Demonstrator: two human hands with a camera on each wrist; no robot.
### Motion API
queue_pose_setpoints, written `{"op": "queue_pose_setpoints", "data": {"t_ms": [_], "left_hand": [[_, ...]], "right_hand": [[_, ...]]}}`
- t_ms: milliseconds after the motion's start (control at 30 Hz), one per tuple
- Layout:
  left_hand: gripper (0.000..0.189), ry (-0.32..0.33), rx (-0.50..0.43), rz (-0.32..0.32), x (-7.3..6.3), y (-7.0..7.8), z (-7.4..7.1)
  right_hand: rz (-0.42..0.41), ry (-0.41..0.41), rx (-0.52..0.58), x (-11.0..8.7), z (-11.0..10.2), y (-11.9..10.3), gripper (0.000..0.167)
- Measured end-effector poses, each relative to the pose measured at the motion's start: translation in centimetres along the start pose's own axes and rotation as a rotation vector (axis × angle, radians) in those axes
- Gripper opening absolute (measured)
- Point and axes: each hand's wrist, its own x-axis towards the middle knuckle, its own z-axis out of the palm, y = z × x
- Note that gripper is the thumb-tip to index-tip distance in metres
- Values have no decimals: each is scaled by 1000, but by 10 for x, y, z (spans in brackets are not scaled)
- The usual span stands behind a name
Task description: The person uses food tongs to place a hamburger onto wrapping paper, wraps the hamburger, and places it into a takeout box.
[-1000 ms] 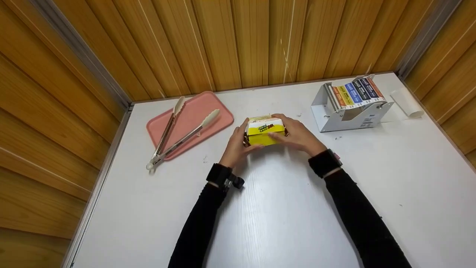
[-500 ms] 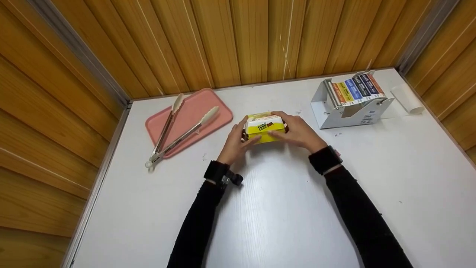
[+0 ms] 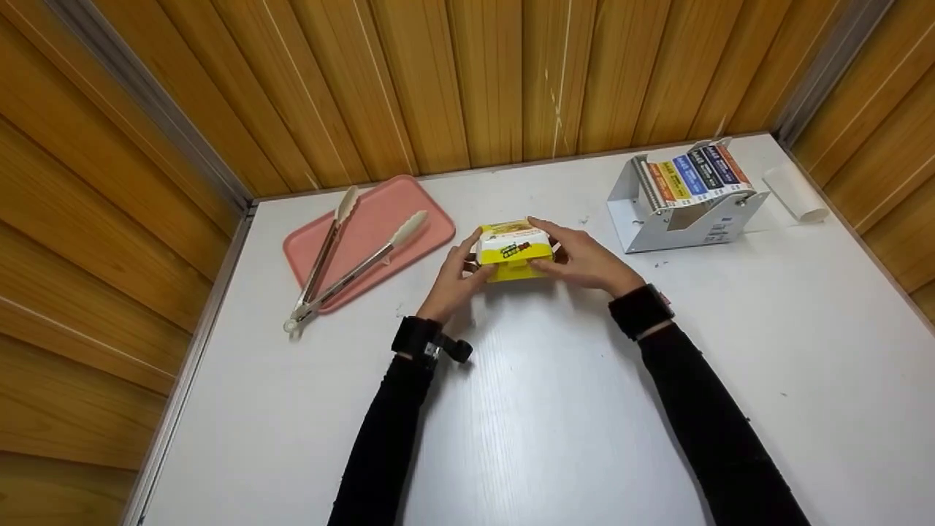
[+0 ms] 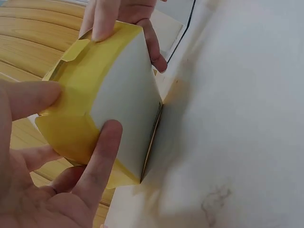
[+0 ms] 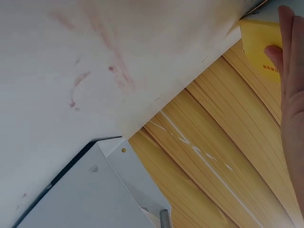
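A small yellow and white burger box (image 3: 515, 245) with printing on its lid is held between both hands at mid-table in the head view. The left hand (image 3: 454, 281) grips its left side, thumb on the yellow front face. From the right, the right hand (image 3: 584, 259) holds the other side, its thumb also at the front. The left wrist view shows the box (image 4: 126, 90) tilted, its front raised and pale underside exposed, with its far lower edge close to or on the table. A yellow tab (image 4: 76, 51) sticks out at the front. Its contents are hidden.
Left of the box, metal tongs (image 3: 350, 274) with pale tips lie spread over a pink tray (image 3: 416, 193). A white metal dispenser (image 3: 701, 223) with several coloured label rolls stands at the right, beside a curled paper strip (image 3: 796, 193). Wooden panels (image 3: 489, 88) wall the table's back.
The box has shifted slightly left in the head view. The left hand has moved a little left, and its thumb has drawn back toward the box's left corner, baring the front tab.
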Motion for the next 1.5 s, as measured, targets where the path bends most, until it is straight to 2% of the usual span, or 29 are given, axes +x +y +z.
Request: {"op": "queue_pose_setpoints", "data": {"t_ms": [100, 233, 400, 733, 967, 1200, 1500], "left_hand": [[71, 26, -16, -12, 0, 1, 3], [73, 56, -81, -52, -1, 4, 9], [76, 109, -127, -86, 1, 8, 16], [82, 180, -77, -103, 1, 9, 25], [81, 177, -39, -103, 1, 11, 27], [79, 159, 19, -77, 1, 8, 24], [76, 131, 26, -89, 1, 9, 24]], "right_hand": [[-1, -3, 28, 0, 2, 0, 76], [10, 23, 37, 0, 8, -1, 73], [26, 64, -5, 2, 17, -2, 70], [67, 73, -15, 4, 24, -6, 67], [69, 66, 15, 4, 20, -5, 68], [71, -1, -4, 3, 16, -1, 93], [72, 109, -83, 7, 19, -2, 83]]}}
